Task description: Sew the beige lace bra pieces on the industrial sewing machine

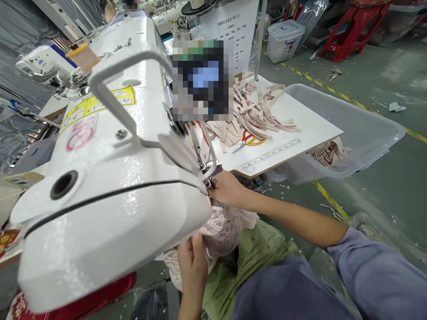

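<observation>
A big white sewing machine [110,178] fills the left of the view and hides the needle area. My right hand [228,189] reaches under its head at the presser foot, fingers curled and pressed on pale pink lace fabric [227,229]. My left hand [192,262] is lower, below the machine's end. Its thumb and fingers pinch the near edge of the same lace piece. The fabric hangs down over my lap, where a green cloth [247,262] lies.
A white table [300,129] behind the machine carries a heap of beige straps [256,111] and red-and-yellow snips [248,140]. A clear plastic bin [360,133] with more straps stands at its right. A lidded tub [285,40] and red stools [353,26] stand on the far floor.
</observation>
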Demonstrator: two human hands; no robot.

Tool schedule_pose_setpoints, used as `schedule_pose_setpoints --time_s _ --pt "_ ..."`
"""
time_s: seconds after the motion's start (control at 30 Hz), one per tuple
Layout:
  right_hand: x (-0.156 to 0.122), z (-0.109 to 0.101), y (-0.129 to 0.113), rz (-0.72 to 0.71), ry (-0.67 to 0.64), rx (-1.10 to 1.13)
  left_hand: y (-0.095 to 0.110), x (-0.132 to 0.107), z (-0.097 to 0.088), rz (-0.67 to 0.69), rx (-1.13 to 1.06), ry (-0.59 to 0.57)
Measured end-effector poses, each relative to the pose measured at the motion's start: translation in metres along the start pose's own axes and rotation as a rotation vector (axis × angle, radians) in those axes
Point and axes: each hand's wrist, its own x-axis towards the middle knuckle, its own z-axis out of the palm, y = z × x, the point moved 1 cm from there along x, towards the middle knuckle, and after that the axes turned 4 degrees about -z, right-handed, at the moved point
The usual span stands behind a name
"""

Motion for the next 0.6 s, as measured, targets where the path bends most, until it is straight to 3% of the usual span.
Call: schedule_pose_setpoints --time_s 0.13,0.3,0.6 --pt "0.0 -0.003 -0.002 -0.028 0.026 0.035 0.008 0.003 0.001 -0.106 -0.098 -0.099" --pt "-0.002 -0.005 -0.002 -0.042 0.043 0.092 0.018 -0.001 0.0 -0.202 -0.165 -0.037" --pt "-0.002 -0.012 -0.009 0.02 0.02 0.112 0.026 0.001 -0.002 -0.172 -0.169 0.009"
